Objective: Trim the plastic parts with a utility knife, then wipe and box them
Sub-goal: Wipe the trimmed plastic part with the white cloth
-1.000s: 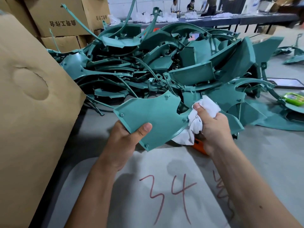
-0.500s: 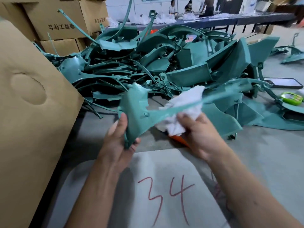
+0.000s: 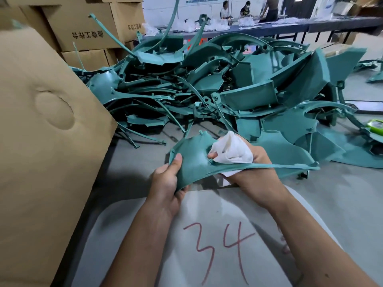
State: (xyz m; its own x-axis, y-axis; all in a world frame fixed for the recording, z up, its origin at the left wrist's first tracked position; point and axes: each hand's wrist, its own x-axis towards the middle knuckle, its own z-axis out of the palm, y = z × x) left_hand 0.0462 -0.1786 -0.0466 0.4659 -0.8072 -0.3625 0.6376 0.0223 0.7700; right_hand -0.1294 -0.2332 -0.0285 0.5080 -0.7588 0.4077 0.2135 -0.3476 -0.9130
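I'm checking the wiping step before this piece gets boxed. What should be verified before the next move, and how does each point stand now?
1. Left hand grips the green plastic part by its near edge: ok.
2. Right hand holds the white cloth: ok.
3. Cloth lies against the part's surface: ok.
4. Part wiped clean all over: cannot tell.
5. Trimmed edges free of burrs: cannot tell.
6. Cardboard box at the left within reach; whether it is open: cannot tell.
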